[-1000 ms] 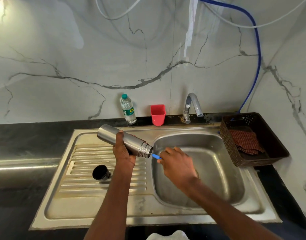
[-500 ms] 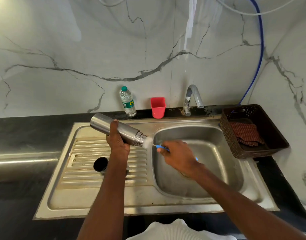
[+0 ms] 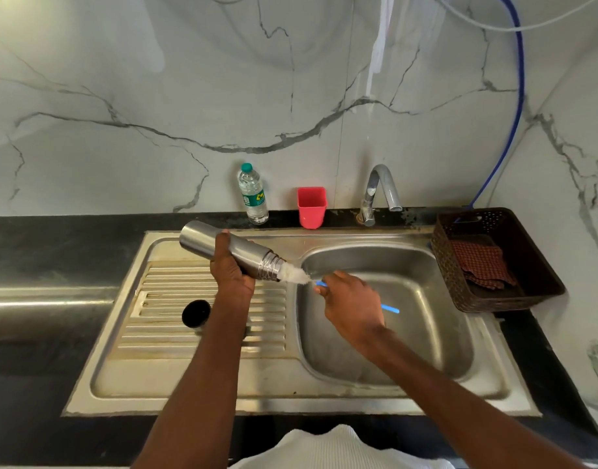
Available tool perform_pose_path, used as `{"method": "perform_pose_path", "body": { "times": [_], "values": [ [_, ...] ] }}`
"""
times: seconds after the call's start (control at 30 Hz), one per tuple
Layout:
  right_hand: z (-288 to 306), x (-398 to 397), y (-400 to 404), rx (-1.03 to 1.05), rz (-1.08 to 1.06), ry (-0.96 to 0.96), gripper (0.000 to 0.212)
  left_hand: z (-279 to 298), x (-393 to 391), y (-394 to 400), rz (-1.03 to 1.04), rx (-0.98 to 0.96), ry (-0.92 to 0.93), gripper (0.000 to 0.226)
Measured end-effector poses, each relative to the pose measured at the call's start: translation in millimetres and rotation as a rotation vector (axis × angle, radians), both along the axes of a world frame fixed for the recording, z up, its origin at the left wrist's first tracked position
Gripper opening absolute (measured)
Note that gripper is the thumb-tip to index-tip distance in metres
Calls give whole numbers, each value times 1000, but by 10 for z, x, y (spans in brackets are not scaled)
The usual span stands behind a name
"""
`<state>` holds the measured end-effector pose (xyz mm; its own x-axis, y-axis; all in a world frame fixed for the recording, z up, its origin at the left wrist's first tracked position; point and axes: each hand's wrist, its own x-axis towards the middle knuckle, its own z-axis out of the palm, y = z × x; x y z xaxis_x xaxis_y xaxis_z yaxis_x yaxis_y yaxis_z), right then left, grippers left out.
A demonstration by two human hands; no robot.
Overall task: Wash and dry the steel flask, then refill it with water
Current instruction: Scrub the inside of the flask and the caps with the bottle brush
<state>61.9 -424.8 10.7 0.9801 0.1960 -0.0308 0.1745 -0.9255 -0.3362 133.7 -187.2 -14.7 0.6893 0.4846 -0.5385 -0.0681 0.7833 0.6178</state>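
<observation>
Steel flask [image 3: 231, 250] lies tilted nearly flat, mouth pointing to 4 o'clock over the near-left rim of the sink basin [image 3: 422, 265]. Left hand [image 3: 230, 270] wraps its mid-body. Right hand [image 3: 353, 302] pinches the blue handle of a bottle brush [image 3: 295, 275]; white bristles sit right at the threaded mouth, part in, part out. Black cap [image 3: 196, 313] stands on the drainboard [image 3: 175, 333] at 8 o'clock of the flask, apart from it. Tap [image 3: 380, 187] at 12 o'clock shows no water running. Brown basket [image 3: 487, 296] with a checked cloth [image 3: 482, 265] sits on the worktop at 3 o'clock.

Judgement: still in the wash stage. Risks: wet steel slipping in a one-hand hold and banging into the basin; brush popping out and flicking suds toward the cloth; an elbow knocking the cap off the drainboard.
</observation>
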Motion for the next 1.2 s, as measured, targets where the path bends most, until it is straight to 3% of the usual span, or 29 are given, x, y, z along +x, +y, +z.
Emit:
{"method": "perform_pose_path", "body": {
  "times": [0.03, 0.07, 0.1, 0.17, 0.2, 0.23, 0.3, 0.4, 0.43, 0.5, 0.57, 0.67, 0.7, 0.77, 0.8, 0.83, 0.87, 0.93, 0.97, 1.0, 1.03, 1.07, 1.17, 1.2],
  "values": [
    [26, -16, 61, -12, -9, -67, 21, 26, -4, -10, 9, -4, 16, 70],
    [27, 11, 67, 58, -10, 12, 24, 46, 4, 3, 16, 6, 29, 71],
    [24, 70, 24, 248, -39, 221, 28, 61, 12, 27, 15, 27, 28, 65],
    [54, 171, -116, 779, -215, 941, 33, 51, 36, 115, -10, 47, 9, 54],
    [88, 176, -214, 928, -282, 1184, 35, 39, 39, 162, -17, 39, 7, 54],
    [59, 189, -272, 964, -301, 1246, 37, 39, 44, 200, -10, 30, 4, 56],
    [32, 150, -266, 815, -238, 988, 39, 45, 73, 239, 23, 34, 6, 60],
    [-7, -1, -106, 256, -27, 213, 34, 61, 116, 283, 83, 19, 18, 65],
    [-8, -61, -53, 81, 28, 69, 29, 65, 127, 292, 92, 9, 12, 66],
    [31, -91, 41, 40, 32, 1, 29, 63, 141, 277, 74, 9, -10, 67],
    [85, 18, 123, 362, -43, 241, 38, 68, 143, 230, 21, 47, -26, 64],
    [89, 271, 3, 942, -193, 1127, 31, 120, 133, 190, -80, 106, -61, 61],
    [59, 309, -83, 1073, -184, 1370, 29, 133, 132, 204, -115, 111, -82, 54],
    [37, 288, -220, 1191, -127, 1603, 27, 149, 121, 233, -165, 106, -112, 38],
    [33, 254, -247, 1165, -149, 1584, 27, 138, 104, 234, -170, 105, -115, 34],
    [38, 196, -246, 1074, -172, 1439, 29, 125, 75, 220, -170, 111, -104, 35],
    [53, 121, -216, 898, -174, 1148, 31, 97, 56, 209, -157, 122, -80, 39],
    [73, -55, -122, 348, -92, 410, 28, 55, 32, 165, -84, 118, -26, 55],
    [75, -119, -47, 126, -45, 146, 24, 49, 27, 133, -49, 97, -5, 67],
    [109, -170, 44, 16, -34, -1, 19, 38, 27, 99, -33, 77, 21, 78],
    [142, -160, 109, 44, -45, 4, 19, 32, 31, 67, -37, 65, 32, 84],
    [153, -88, 132, 211, -71, 151, 23, 29, 28, 39, -48, 62, 26, 82],
    [192, 201, 80, 932, -307, 1078, 31, 51, -21, -32, -119, 46, -15, 51],
    [188, 240, 35, 1056, -348, 1237, 30, 65, -17, -28, -126, 24, -24, 40]
  ]
}}
